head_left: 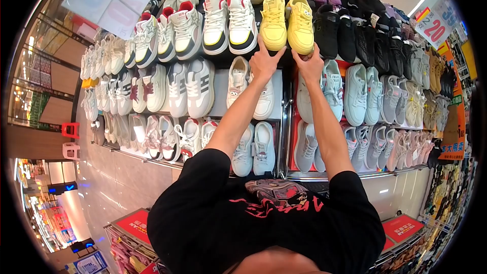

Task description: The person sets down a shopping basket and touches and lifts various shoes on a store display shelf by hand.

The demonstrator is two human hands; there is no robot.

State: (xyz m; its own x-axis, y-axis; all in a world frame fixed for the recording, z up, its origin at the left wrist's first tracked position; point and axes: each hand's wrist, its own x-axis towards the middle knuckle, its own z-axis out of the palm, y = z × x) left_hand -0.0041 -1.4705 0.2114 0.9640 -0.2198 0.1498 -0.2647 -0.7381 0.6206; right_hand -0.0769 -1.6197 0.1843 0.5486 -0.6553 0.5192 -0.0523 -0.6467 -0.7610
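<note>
A pair of yellow sneakers stands on the upper tier of the shoe display, toes towards me. My left hand (265, 65) grips the toe of the left yellow sneaker (274, 23), index finger along one side and thumb at the other. In the same way my right hand (308, 66) has its thumb and fingers around the toe of the right yellow sneaker (301, 26). White sneakers with red linings (242, 23) are just left of the pair, and black shoes (326, 33) just right. Below my forearms, white sneakers (264, 96) are partly hidden.
Shoes fill several tiers of the display rack (289, 116) on both sides. A price sign (436, 28) hangs at the right, and a pale sign (109, 0) at the upper left. Red and pink stools (70, 130) stand on the left. Red-topped bins (403, 228) are behind me.
</note>
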